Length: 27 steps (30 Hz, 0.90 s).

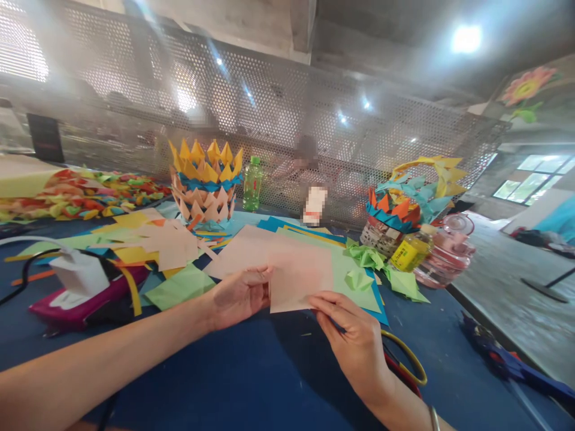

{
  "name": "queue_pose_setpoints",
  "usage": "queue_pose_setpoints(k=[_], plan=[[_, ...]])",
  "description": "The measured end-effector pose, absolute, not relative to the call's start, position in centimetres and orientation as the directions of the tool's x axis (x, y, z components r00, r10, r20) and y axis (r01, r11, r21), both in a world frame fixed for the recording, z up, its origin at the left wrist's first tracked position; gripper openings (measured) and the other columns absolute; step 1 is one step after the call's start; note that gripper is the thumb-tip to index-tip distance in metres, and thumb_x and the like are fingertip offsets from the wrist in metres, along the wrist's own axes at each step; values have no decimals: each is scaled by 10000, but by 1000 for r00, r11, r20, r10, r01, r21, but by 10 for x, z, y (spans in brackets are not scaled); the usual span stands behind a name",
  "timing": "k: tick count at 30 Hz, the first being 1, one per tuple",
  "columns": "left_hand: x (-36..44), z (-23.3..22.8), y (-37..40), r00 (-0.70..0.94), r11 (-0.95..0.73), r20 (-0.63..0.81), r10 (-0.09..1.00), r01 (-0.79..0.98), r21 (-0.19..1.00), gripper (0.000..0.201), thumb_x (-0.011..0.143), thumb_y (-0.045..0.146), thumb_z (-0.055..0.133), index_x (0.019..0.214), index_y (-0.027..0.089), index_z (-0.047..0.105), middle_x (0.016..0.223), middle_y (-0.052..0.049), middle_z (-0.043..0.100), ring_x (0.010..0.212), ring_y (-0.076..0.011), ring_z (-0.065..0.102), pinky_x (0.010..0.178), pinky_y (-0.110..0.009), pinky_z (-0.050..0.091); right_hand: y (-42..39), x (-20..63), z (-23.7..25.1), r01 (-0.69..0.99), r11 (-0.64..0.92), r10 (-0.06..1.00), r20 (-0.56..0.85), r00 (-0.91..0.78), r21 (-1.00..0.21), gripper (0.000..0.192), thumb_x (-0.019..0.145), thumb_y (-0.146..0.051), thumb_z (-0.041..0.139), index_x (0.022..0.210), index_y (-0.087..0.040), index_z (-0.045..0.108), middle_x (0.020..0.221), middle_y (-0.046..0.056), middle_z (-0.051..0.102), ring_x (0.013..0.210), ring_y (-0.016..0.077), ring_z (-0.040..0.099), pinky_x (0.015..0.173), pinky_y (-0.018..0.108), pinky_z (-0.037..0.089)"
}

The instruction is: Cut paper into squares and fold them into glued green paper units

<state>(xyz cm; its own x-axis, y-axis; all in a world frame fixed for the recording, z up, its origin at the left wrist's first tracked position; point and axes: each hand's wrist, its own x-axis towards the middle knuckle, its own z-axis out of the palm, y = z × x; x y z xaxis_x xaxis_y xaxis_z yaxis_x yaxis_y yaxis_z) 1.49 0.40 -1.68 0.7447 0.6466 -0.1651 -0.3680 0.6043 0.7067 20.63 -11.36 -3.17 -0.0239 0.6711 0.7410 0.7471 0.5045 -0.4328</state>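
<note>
Both hands hold one pale pink sheet of paper (pixel 299 278) just above the blue desk (pixel 215 371). The left hand (pixel 238 296) pinches the sheet's left edge, thumb on top; the right hand (pixel 354 341) grips the lower right corner between thumb and fingertips. The sheet looks thin and very light, and limp enough to sag if held by one corner alone, so a hold on two opposite edges, as here, should keep it flat. It will likely crease or tear easily, which calls for a gentle pinch near the edges. Behind it lies a spread of coloured sheets (pixel 309 245), with green folded pieces (pixel 366 257) to the right. A folded paper basket (pixel 204 182) stands further back, near a green bottle (pixel 252 182).
</note>
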Motion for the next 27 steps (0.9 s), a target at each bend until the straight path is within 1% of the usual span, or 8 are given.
queue_pose_setpoints(k=[4, 6, 11, 14, 16, 19, 23, 27], plan=[[16, -20, 3, 764, 589, -124, 633, -372, 718, 175, 892, 102, 546, 933, 116, 715, 880, -91, 751, 824, -178, 711, 786, -261, 541, -115, 205, -32, 740, 514, 666, 746, -26, -434, 244, 873, -52, 569, 993, -178, 740, 937, 49, 725, 831, 120, 696, 803, 187, 537], [16, -21, 2, 773, 590, -114, 624, -370, 718, 181, 892, 101, 544, 950, 108, 715, 891, -98, 749, 837, -184, 710, 808, -270, 539, -115, 204, -31, 737, 515, 668, 744, -25, -437, 239, 875, -58, 569, 990, -182, 738, 941, 48, 724, 834, 122, 695, 800, 191, 540], [16, -18, 2, 753, 589, -141, 642, -367, 720, 153, 872, 91, 561, 852, 124, 710, 849, -75, 746, 807, -176, 708, 784, -271, 555, -114, 205, -30, 732, 524, 667, 744, -34, -436, 237, 878, -59, 563, 992, -187, 726, 939, 45, 720, 835, 118, 692, 801, 189, 536], [14, -14, 6, 720, 575, -188, 668, -340, 744, 144, 871, 106, 568, 812, 134, 697, 831, -57, 742, 764, -168, 705, 726, -268, 568, -115, 205, -30, 725, 527, 683, 728, -51, -444, 246, 871, -41, 543, 982, -188, 707, 953, 47, 712, 874, 125, 683, 834, 204, 526], [12, -12, 9, 687, 551, -221, 692, -305, 777, 150, 875, 105, 561, 816, 127, 697, 812, -58, 740, 728, -161, 702, 687, -260, 569, -117, 204, -29, 721, 525, 706, 705, -71, -452, 252, 855, -21, 522, 943, -188, 689, 966, 51, 701, 905, 134, 674, 850, 221, 518], [9, -8, 13, 661, 513, -262, 703, -217, 830, 169, 880, 91, 545, 825, 103, 704, 777, -74, 735, 685, -159, 697, 677, -268, 571, -120, 203, -26, 716, 523, 737, 667, -108, -463, 248, 830, -4, 487, 854, -190, 650, 950, 52, 681, 905, 142, 663, 826, 234, 511], [9, -6, 12, 686, 474, -281, 671, -105, 874, 139, 869, 108, 583, 858, 84, 719, 797, -82, 736, 673, -131, 681, 674, -222, 551, -122, 201, -22, 706, 547, 745, 646, -166, -449, 254, 821, 6, 454, 792, -195, 607, 910, 49, 665, 883, 147, 643, 808, 256, 503], [10, -6, 7, 747, 452, -270, 608, -46, 891, 92, 824, 173, 668, 858, 113, 728, 828, -70, 735, 714, -128, 677, 660, -184, 518, -123, 200, -20, 711, 572, 729, 652, -210, -411, 254, 823, 4, 448, 785, -197, 599, 908, 51, 664, 867, 155, 628, 805, 284, 504]])
